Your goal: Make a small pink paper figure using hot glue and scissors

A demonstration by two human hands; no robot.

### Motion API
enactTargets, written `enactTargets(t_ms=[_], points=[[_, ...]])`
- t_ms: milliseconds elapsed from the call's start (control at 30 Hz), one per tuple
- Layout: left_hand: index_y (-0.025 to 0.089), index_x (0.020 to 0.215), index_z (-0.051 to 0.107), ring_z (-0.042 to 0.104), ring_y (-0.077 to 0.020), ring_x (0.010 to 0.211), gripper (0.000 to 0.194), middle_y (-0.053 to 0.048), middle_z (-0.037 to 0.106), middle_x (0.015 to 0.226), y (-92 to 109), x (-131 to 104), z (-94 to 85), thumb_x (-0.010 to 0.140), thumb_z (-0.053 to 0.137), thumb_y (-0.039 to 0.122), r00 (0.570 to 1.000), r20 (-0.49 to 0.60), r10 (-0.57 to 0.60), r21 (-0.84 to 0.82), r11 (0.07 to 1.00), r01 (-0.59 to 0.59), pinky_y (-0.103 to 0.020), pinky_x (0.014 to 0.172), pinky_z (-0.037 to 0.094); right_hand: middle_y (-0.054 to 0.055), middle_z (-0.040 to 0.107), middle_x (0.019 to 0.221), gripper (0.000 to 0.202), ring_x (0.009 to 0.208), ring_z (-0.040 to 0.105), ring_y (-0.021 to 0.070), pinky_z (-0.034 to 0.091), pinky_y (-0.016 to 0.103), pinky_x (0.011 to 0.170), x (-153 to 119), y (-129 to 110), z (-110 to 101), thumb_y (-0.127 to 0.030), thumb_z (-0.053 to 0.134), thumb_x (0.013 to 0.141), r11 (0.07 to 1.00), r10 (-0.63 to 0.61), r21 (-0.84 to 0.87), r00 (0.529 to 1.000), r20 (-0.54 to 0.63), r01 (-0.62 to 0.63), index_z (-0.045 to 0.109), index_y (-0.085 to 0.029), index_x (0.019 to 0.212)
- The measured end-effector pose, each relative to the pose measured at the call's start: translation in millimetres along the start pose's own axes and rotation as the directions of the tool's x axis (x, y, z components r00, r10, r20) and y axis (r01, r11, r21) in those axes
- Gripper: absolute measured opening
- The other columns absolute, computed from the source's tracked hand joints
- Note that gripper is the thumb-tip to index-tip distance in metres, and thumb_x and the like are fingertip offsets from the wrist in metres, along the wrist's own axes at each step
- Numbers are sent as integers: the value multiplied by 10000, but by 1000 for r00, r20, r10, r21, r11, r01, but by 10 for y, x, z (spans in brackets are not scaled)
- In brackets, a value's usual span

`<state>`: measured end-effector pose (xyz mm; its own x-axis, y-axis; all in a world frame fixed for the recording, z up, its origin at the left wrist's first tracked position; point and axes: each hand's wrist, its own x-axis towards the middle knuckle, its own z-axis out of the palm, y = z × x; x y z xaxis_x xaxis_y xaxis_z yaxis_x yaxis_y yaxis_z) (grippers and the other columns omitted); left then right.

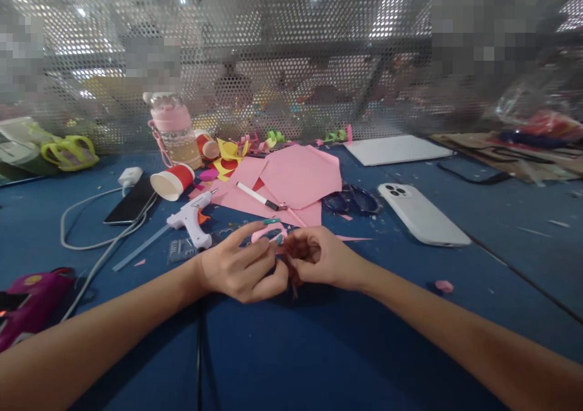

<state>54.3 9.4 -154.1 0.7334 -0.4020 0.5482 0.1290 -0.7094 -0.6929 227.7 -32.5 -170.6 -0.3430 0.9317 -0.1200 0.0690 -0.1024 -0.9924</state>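
My left hand [248,266] is closed in a pinch, its index finger lying along the top. Fingertip to fingertip with it, my right hand [325,258] is also closed in a pinch. A small curled pink paper strip [268,232] shows at the left fingertips and runs in between the two hands. Fingers hide most of it, so its full shape cannot be seen. Just beyond the hands are large pink paper sheets [303,174] with a white marker [257,197] on top. Blue-handled scissors [350,200] lie right of the sheets. A white glue gun [192,218] rests near my left wrist.
A red paper cup [173,182], a black phone [132,200] with a white cable and a pink-lidded bottle [173,125] stand or lie at left. A white phone [421,213] and white sheet [398,150] are at right. A perforated metal panel [282,47] borders the back.
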Motion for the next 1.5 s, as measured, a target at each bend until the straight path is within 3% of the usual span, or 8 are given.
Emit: enactTargets(t_ms=[433,833,933,1067,1200,1267,1367,1500], points=[[188,670,552,617,-120,623,108,21,666,609,-24,-49,4,768,510,173,996,-61,-72,75,994,76,-348,719,503,-21,587,518,176,415,560,82,491,204,411,47,-2,-107,-304,604,665,983,-77,164,994,-75,88,535,-143,687],[191,687,514,579,-83,542,118,50,641,585,-17,-67,72,768,528,106,960,-5,-281,111,954,280,-343,797,482,-59,356,263,508,207,313,42,249,187,244,98,36,-217,-542,495,744,967,-211,-223,889,-406,128,374,-203,385],[168,744,515,559,-93,492,71,39,595,507,-151,-110,103,808,491,150,871,90,-484,177,868,464,-318,766,488,12,606,549,259,449,552,122,463,255,443,90,45,-182,-432,543,759,839,-428,-490,842,-328,236,564,-189,673],[126,836,537,590,-153,544,87,-23,600,520,-460,-115,14,766,491,101,587,252,-769,373,637,674,-271,589,472,91,583,1074,281,1023,516,218,405,428,889,41,11,9,-316,567,765,552,-695,-748,699,-169,369,521,-205,1019],[114,854,582,603,-185,553,226,-65,604,559,-700,-22,-211,710,445,6,272,327,-905,576,419,702,-280,548,453,103,555,1003,188,987,505,224,423,429,846,86,-19,322,-280,465,802,508,-674,-774,734,-84,379,490,-190,965],[125,795,600,610,-203,573,211,-67,594,561,-769,29,-333,711,442,15,157,321,-934,589,327,740,-293,535,455,118,547,965,238,961,496,240,414,433,846,194,-61,510,-293,500,751,435,-642,-819,767,9,374,482,-161,948],[123,712,611,614,-220,616,196,-79,584,577,-846,86,-509,734,430,53,106,268,-957,604,253,755,-313,542,460,157,539,975,413,960,473,279,407,436,845,450,-184,807,-368,564,652,321,-541,-908,839,57,269,494,-102,960],[106,733,613,605,-205,647,247,-94,588,635,-943,122,-711,729,371,54,172,99,-980,690,192,697,-301,548,456,205,531,1025,506,972,485,308,440,415,784,839,-381,1148,-356,555,634,206,-379,-976,925,-14,70,494,-53,1034]])
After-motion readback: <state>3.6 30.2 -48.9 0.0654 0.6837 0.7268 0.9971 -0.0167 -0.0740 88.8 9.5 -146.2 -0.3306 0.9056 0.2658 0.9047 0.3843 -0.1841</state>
